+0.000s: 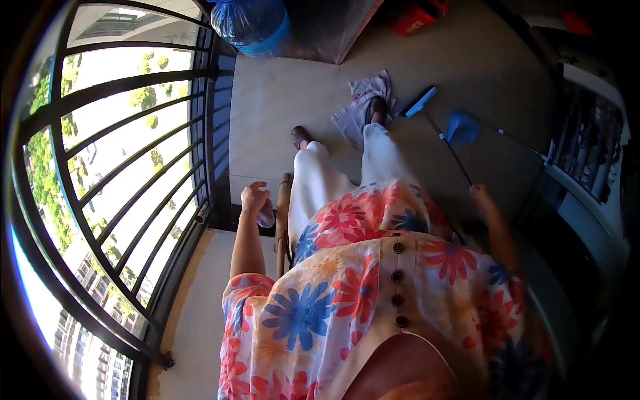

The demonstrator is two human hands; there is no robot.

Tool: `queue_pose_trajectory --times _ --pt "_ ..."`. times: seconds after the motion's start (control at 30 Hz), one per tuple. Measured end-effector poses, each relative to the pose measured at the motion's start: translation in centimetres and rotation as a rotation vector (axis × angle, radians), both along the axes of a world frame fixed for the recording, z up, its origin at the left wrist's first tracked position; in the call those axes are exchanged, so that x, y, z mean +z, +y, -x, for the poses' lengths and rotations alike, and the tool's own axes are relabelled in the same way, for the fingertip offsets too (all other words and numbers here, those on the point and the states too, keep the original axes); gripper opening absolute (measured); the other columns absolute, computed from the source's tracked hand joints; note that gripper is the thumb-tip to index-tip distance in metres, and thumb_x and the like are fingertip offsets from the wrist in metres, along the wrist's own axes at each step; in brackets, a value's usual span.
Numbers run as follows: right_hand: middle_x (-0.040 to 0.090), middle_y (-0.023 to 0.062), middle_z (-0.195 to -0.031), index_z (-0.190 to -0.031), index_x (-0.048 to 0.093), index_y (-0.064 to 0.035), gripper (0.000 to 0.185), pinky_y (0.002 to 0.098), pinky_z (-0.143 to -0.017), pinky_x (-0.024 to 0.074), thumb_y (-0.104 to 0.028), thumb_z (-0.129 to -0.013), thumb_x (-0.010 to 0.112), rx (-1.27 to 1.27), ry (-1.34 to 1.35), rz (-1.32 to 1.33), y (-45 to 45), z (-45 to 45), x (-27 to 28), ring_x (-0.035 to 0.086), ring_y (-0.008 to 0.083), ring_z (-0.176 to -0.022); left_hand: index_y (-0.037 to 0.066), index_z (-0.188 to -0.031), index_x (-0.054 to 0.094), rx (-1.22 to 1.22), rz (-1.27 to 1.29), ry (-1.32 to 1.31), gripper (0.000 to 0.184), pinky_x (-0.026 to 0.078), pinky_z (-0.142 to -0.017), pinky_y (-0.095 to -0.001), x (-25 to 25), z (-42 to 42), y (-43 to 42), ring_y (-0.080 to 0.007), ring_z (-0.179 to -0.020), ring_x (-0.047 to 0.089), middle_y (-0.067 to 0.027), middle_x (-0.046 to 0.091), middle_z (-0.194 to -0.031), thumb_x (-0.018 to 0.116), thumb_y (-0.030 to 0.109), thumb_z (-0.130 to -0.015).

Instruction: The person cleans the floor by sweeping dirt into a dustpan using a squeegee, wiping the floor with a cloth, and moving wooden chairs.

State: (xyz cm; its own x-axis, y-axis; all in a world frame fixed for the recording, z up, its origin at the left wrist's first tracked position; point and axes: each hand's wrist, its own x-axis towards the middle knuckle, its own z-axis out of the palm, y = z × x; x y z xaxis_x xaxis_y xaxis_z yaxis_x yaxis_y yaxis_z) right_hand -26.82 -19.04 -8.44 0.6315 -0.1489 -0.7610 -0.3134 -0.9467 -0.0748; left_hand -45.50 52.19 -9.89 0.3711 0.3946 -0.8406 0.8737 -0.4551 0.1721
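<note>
The right hand (479, 193) looks closed around the upper end of the broom (441, 136), though shadow hides the exact wrap of the fingers. From that grip the handle slants away forward and to the left, ending at a light-blue head (421, 101) on the floor (287, 87). As far as one can judge, the work is partway along: the broom is in hand, while the blue dustpan (462, 129) lies beyond the grip, just right of the handle, with no hand on it. Whether it holds anything cannot be told. The right arm hangs a little out from the body, its forearm reaching forward. Across the body from the grip, the left hand (255, 198) is held out with bent elbow and curled fingers; a small pale thing (266, 215) shows beneath it, but whether it is gripped I cannot tell. A wooden bar (283, 213) stands just beside that hand. Farther ahead and left of the broom head, a crumpled cloth (350, 125) lies spread under the right shoe (377, 111), not picked up. The railing (209, 127) runs beyond the left hand, on its outer side.
</note>
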Motion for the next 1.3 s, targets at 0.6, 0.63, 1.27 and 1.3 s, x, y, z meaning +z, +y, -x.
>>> queue_pose_trajectory --times 0.6,0.63,1.27,1.3 --pt "0.056 0.0135 -0.064 -0.095 0.055 -0.003 0.036 0.0402 -0.038 0.0417 -0.035 -0.082 0.043 -0.343 0.08 0.072 7.7 1.8 2.1 0.055 0.0247 -0.047 0.012 -0.091 0.063 -0.025 -0.107 -0.103 0.036 0.047 -0.073 -0.0316 4.0 -0.3 6.0 -0.0233 -0.077 0.059 -0.0104 0.062 -0.078 0.062 0.016 -0.055" --pt "0.056 0.0134 -0.063 -0.095 0.055 -0.0031 0.036 0.0405 -0.038 0.0418 -0.035 -0.082 0.043 -0.317 0.073 0.088 8.1 1.5 2.2 0.055 0.0249 -0.047 0.012 -0.091 0.063 0.015 -0.067 -0.108 0.036 0.047 -0.072 -0.0318 4.3 -1.4 5.8 -0.0231 -0.076 0.06 -0.0102 0.062 -0.077 0.062 0.016 -0.056" --pt "0.059 0.0141 -0.084 -0.099 0.056 -0.0011 0.035 0.0344 -0.076 0.0426 -0.03 -0.082 0.046 -0.159 0.041 -0.088 4.1 0.2 2.6 0.056 0.0236 -0.085 0.016 -0.089 0.065 -0.141 -0.01 0.1 0.035 0.045 -0.08 -0.032 1.0 0.2 1.0 -0.0259 -0.087 0.058 -0.012 0.062 -0.089 0.062 0.019 -0.055" --pt "0.059 0.0135 -0.087 -0.1 0.056 -0.0013 0.036 0.0338 -0.077 0.042 -0.03 -0.082 0.046 -0.266 0.042 -0.153 3.2 0.2 1.5 0.055 0.0227 -0.087 0.016 -0.089 0.065 -0.12 -0.008 0.092 0.035 0.045 -0.08 -0.0321 1.1 -0.7 1.0 -0.0258 -0.087 0.058 -0.012 0.062 -0.089 0.062 0.02 -0.055"
